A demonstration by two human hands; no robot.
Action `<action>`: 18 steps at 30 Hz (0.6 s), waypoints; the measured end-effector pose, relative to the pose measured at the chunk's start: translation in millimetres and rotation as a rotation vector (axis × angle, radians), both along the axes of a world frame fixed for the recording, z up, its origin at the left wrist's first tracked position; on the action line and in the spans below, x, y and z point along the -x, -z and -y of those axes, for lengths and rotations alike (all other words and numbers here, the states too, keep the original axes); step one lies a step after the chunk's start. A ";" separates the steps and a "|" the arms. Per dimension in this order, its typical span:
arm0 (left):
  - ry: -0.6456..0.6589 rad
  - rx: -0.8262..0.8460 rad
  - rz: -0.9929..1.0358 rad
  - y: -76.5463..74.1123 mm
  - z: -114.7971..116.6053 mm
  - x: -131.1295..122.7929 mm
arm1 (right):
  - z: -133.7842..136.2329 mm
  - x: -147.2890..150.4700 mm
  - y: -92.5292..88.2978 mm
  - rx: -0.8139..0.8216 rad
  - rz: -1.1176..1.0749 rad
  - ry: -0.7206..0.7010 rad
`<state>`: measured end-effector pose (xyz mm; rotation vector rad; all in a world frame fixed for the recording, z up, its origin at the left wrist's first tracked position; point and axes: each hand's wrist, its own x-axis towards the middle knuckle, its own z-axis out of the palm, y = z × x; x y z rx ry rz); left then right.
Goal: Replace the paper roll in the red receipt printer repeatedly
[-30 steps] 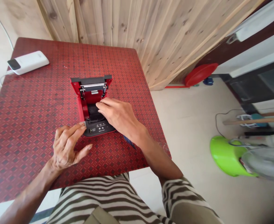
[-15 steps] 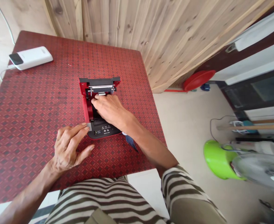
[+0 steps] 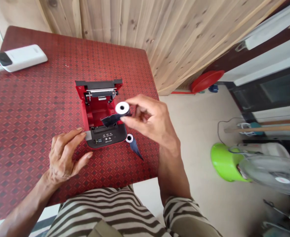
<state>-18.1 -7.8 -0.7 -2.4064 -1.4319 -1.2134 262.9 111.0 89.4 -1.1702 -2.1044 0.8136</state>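
Note:
A red and black printer (image 3: 106, 136) stands on the table with its lid raised, and its red inner compartment shows. My right hand (image 3: 151, 121) pinches a small roll (image 3: 122, 108) with a white end and a dark loose strip, held above the compartment's right side. A second roll (image 3: 129, 138) with a dark strip lies on the table by the printer's front right corner. My left hand (image 3: 67, 153) has its fingers spread, the fingertips touching a small grey piece (image 3: 88, 135) at the printer's front left corner.
The table (image 3: 36, 108) has a red patterned cover. A white power bank (image 3: 22, 58) with a cable lies at its far left. Wooden panelling (image 3: 135, 26) rises behind. On the floor to the right are a green tub (image 3: 225, 161) and a red basin (image 3: 206, 81).
My right hand has come up and right out of the printer with a roll between its fingers. The second roll is now in fuller view. My left hand keeps its place at the printer's corner.

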 end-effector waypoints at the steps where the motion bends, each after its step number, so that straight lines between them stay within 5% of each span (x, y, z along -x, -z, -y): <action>1: 0.000 -0.002 0.009 1.0 -0.5 0.1 | -1.8 -11.6 10.5 0.042 -0.095 0.071; 5: 0.013 0.013 0.007 3.9 -1.6 -1.9 | -6.7 -36.3 68.3 0.129 -0.318 0.251; 9: 0.019 0.026 -0.012 6.1 -1.8 -4.4 | -2.3 -33.1 112.2 0.270 -0.291 0.270; 18: 0.028 0.065 0.000 7.9 -3.9 -4.5 | 1.8 -32.6 112.2 0.203 -0.110 0.217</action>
